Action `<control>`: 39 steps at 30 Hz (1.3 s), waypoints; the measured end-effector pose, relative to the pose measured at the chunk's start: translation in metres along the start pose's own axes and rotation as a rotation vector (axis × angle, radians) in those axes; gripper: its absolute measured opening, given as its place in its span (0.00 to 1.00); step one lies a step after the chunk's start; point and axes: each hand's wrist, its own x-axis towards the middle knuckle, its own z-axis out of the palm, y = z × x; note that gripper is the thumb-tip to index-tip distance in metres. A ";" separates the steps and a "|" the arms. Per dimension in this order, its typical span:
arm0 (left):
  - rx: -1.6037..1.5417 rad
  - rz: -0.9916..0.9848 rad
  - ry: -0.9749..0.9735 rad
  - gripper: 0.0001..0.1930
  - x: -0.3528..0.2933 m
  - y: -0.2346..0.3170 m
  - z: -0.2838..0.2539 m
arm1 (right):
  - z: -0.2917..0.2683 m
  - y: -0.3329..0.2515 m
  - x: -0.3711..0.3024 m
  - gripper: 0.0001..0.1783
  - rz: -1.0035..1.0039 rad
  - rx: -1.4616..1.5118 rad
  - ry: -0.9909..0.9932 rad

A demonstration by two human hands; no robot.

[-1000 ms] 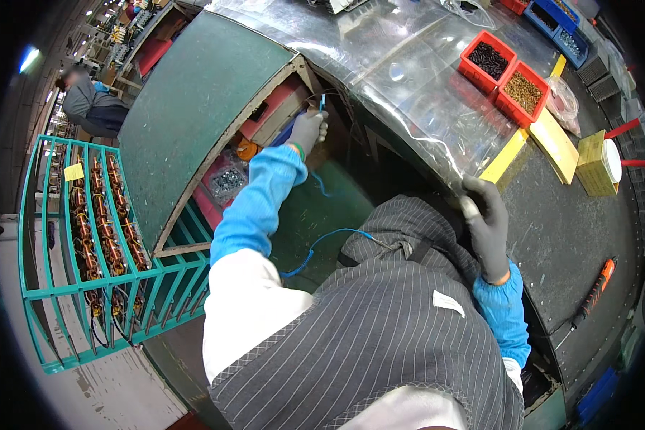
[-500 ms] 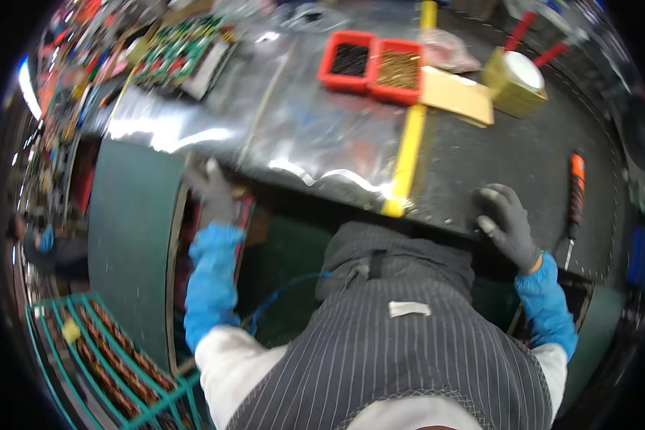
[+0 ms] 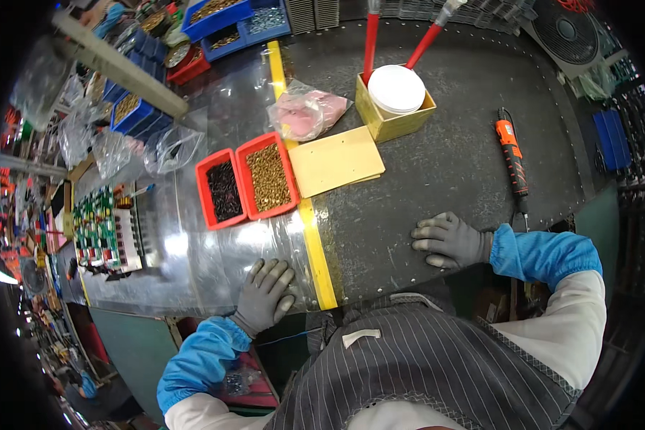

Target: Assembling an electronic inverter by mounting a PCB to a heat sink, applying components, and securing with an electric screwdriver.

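Note:
My left hand (image 3: 264, 295), in a grey glove, rests palm down on the bench's front edge, left of the yellow stripe (image 3: 317, 261). Its fingers are stretched out and hold nothing. My right hand (image 3: 448, 240), gloved alike, lies on the dark mat with extended fingers and nothing in them. Beyond my left hand stand a red tray of black screws (image 3: 224, 192) and a red tray of brass-coloured screws (image 3: 268, 176). Yellow boards (image 3: 338, 162) lie flat beside these trays. To the right of my right hand is an orange and black electric screwdriver (image 3: 511, 158).
A yellow box (image 3: 395, 122) holds a white round container (image 3: 396, 89) and red-handled tools. A plastic bag with pink contents (image 3: 309, 115) lies near the boards. Green circuit boards (image 3: 97, 231) stand at the left. Blue bins (image 3: 265, 20) sit at the back; a fan (image 3: 565, 37) is far right.
My view has swung toward the right. My left hand has come up from below the bench edge onto the bench top. My right hand now lies flatter, its fingers pointing left.

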 end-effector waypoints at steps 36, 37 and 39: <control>-0.092 -0.178 0.206 0.29 -0.002 -0.002 0.014 | -0.034 0.098 0.302 0.23 1.121 0.876 0.730; -0.086 -0.189 0.225 0.29 0.000 -0.003 0.017 | -0.030 0.122 0.294 0.15 1.029 0.897 0.648; -0.174 -0.202 0.239 0.30 -0.007 -0.009 0.028 | -0.030 0.132 0.310 0.16 1.037 0.910 0.696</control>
